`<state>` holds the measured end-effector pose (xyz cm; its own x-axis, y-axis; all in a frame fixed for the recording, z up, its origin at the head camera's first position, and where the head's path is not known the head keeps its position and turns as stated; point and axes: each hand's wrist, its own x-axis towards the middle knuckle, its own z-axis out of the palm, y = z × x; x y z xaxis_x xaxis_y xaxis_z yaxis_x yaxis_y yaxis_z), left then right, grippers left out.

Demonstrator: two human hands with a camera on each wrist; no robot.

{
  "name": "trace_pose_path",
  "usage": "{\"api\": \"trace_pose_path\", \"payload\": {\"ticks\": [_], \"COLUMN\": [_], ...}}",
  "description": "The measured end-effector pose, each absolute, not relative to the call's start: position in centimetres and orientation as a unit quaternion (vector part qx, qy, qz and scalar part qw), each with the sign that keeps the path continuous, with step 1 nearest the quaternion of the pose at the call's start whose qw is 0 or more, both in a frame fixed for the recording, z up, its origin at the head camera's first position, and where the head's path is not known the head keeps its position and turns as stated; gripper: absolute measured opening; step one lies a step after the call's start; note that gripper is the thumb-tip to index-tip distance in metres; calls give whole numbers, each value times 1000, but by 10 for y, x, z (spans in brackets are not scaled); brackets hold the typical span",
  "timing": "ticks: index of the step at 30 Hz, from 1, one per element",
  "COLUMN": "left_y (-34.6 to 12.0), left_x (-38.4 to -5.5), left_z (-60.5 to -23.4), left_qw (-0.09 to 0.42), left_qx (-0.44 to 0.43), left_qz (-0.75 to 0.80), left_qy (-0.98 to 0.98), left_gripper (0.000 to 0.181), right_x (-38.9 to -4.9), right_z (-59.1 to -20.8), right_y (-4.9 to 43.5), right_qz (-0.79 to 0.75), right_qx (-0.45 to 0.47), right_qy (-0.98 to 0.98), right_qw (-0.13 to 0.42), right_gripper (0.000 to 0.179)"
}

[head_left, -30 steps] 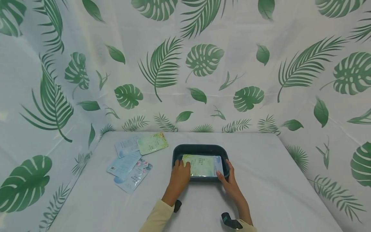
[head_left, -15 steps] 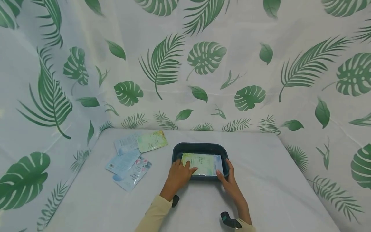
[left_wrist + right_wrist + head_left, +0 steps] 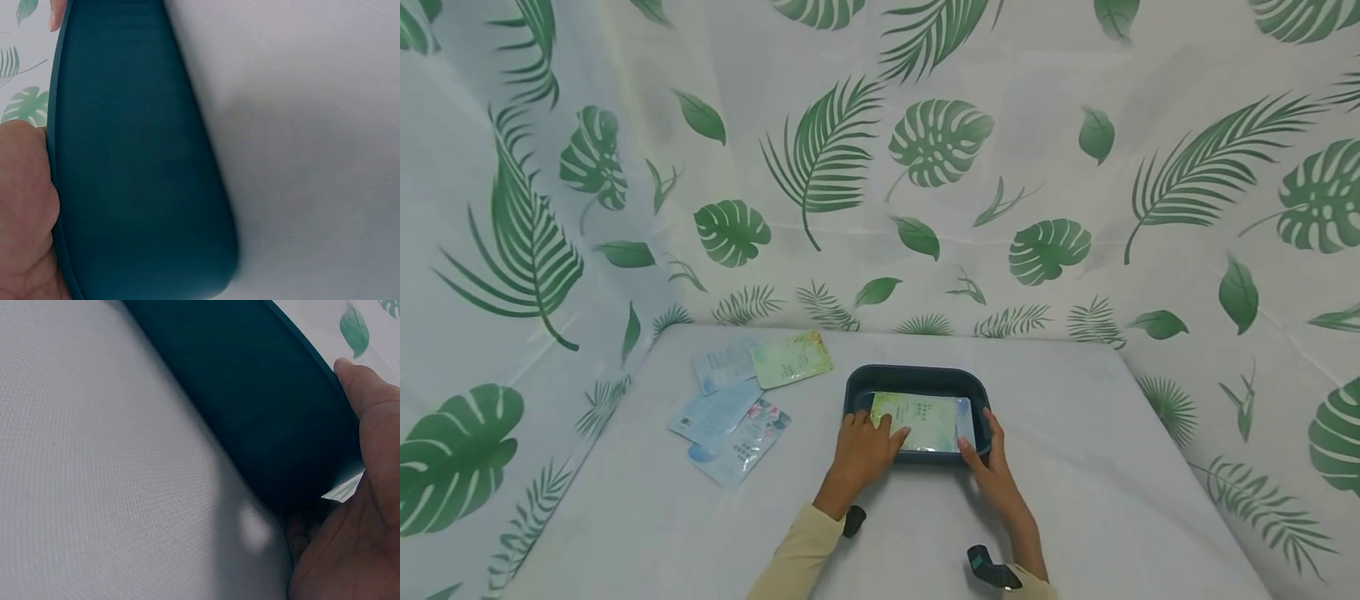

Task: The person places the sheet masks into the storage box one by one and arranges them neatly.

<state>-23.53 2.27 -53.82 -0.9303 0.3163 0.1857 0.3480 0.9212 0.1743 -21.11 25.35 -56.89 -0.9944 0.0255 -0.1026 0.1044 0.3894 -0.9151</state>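
Note:
A dark teal tray (image 3: 917, 377) stands in the middle of the table, longer side toward me. Inside lies a green flat sachet (image 3: 925, 423), like a sheet-mask packet, overlapping a blue sachet (image 3: 964, 421) at its right. My left hand (image 3: 863, 450) is over the tray's front left corner, fingers bent down inside the left end and thumb spread out over the green sachet. What its fingertips touch is hidden. In the left wrist view, the palm lies against the rim. My right hand (image 3: 996, 471) grips the tray's right front corner, thumb at the front rim, fingers along the right side.
Several more sachets lie loosely overlapped at the table's left: a green one (image 3: 793, 360) at the back and a blue floral one (image 3: 741, 446) in front. White cloth (image 3: 1112, 467) covers the table. Leaf-printed curtains (image 3: 947, 250) hang behind and at both sides.
My left thumb has spread out to the right over the green sachet, and the left forearm has shifted slightly left. The right hand keeps its grip on the tray. The head view has tilted slightly.

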Motion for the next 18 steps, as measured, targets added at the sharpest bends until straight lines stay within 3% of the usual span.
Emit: {"api": "trace_pose_path", "payload": {"ticks": [8, 18], "left_y": [21, 20], "left_x": [-234, -236], "left_z": [-545, -549], "left_qw": [146, 174], "left_qx": [-193, -206], "left_qz": [-87, -90], "left_qy": [-966, -959], "left_gripper": [44, 40], "right_x": [-212, -214], "right_z": [-570, -573], "right_y": [255, 254], "right_qz": [-555, -547], "right_qx": [38, 43], "right_qy": [831, 835], "right_qw": [34, 31], "right_gripper": [79, 78]}}
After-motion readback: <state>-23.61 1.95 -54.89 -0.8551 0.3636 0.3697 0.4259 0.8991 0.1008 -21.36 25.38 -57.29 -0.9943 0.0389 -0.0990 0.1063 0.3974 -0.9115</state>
